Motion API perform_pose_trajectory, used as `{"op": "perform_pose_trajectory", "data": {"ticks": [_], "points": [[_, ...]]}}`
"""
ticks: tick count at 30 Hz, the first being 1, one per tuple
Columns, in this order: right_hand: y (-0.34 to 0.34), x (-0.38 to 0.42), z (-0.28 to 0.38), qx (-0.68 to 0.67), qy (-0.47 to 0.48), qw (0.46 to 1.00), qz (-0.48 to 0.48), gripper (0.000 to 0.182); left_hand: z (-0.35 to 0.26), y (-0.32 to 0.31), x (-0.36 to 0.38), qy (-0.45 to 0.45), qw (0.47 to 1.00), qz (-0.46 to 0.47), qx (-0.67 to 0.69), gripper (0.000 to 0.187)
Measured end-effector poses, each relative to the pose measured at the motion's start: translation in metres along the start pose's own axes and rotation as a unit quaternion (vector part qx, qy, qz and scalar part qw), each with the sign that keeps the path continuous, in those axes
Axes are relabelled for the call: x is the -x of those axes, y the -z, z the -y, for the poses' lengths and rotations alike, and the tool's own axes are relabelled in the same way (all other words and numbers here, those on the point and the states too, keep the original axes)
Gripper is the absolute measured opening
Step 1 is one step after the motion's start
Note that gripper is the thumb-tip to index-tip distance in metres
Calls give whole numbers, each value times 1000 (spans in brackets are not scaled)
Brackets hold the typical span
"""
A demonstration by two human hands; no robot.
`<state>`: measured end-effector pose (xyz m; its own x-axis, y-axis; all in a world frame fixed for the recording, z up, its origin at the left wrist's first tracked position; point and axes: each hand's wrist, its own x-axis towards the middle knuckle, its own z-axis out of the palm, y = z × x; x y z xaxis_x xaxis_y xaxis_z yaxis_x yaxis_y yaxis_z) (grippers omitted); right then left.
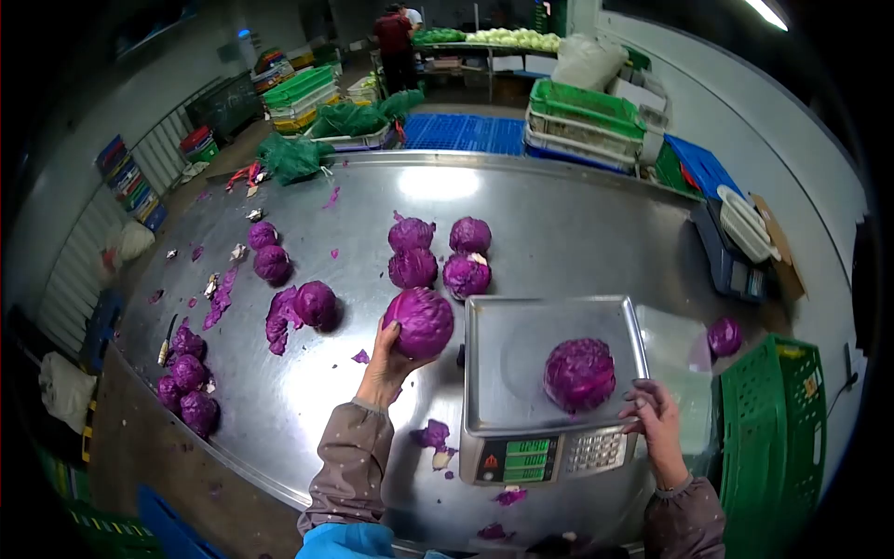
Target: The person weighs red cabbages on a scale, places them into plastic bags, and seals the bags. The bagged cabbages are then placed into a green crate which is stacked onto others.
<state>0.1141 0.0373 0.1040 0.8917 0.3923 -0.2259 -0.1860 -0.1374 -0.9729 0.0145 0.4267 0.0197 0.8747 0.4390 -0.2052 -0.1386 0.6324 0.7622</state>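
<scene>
My left hand [384, 361] is wrapped round a red cabbage [421, 323], held just left of a digital weighing scale [503, 363]. On the scale's steel pan rests another red cabbage [579, 374]. The lit green display [529, 459] faces me; its top line seems to read 0.290. At the pan's right front corner is my right hand [655, 419], fingers loosely bent and apart, holding nothing. Behind the held cabbage stand several more red cabbages [413, 268] in two short columns. Beneath my left wrist lies a torn purple leaf scrap [433, 434].
More cabbages [189, 373] and a knife [167, 340] lie along the steel table's left edge. A green crate [778, 429] stands at right, near a single cabbage [724, 336]. A second scale [731, 256] sits at the back right. Two people [395, 47] stand far behind.
</scene>
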Motion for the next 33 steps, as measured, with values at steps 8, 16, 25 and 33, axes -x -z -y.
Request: {"op": "perform_pose_trajectory", "data": {"ticks": [8,16,25,33], "points": [[-20,87,-12,-273,-70,937,208,84,49,-168,110,-5,884,350,-311,95],[116,166,-118,-404,-123,907,-7,52,221,-248,120,13,809,417,-414,58],[222,231,-181,-539,-162,825,-50,58,383,-331,33,-246,406,407,-780,23],[256,240,-215,-559,-143,817,3,62,367,-338,36,-195,417,391,-797,35]]}}
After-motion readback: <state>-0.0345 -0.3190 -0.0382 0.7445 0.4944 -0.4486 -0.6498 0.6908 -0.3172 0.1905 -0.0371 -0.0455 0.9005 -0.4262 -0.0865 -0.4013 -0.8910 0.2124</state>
